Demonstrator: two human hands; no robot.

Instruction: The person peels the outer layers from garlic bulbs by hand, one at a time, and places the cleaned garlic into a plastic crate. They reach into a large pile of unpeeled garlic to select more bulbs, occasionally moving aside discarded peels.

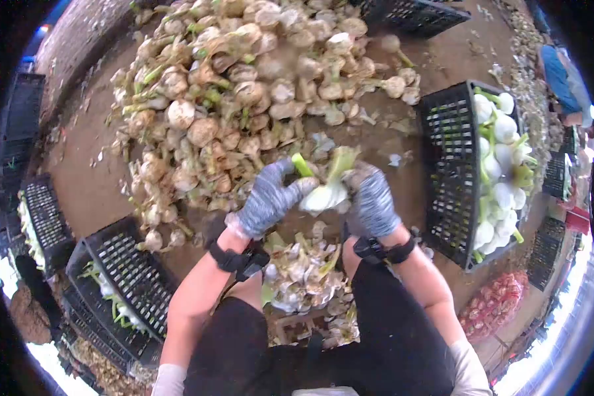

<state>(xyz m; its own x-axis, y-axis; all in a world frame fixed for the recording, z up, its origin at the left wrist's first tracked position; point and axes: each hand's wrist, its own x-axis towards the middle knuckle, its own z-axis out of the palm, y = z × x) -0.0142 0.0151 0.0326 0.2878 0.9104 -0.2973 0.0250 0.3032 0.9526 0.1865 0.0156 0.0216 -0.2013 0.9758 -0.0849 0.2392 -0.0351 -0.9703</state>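
Between my hands, above the ground, is a garlic bulb (323,198) with a white, clean-looking body. My left hand (265,201), in a grey mottled glove, is closed on it, with the short green stem (301,165) sticking up by the thumb. A pale outer leaf (342,164) stands away from the bulb on the right side. My right hand (375,203), gloved alike, pinches at that leaf beside the bulb; its fingertips are partly blurred. Below, between my legs, lies a heap of loose peelings and stems (303,274).
A large pile of unpeeled garlic (244,86) spreads ahead. To the right stands a black crate (450,171) holding white bulbs; another crate (129,277) is at lower left. A red mesh sack (495,307) lies at lower right. A person (564,79) is at far right.
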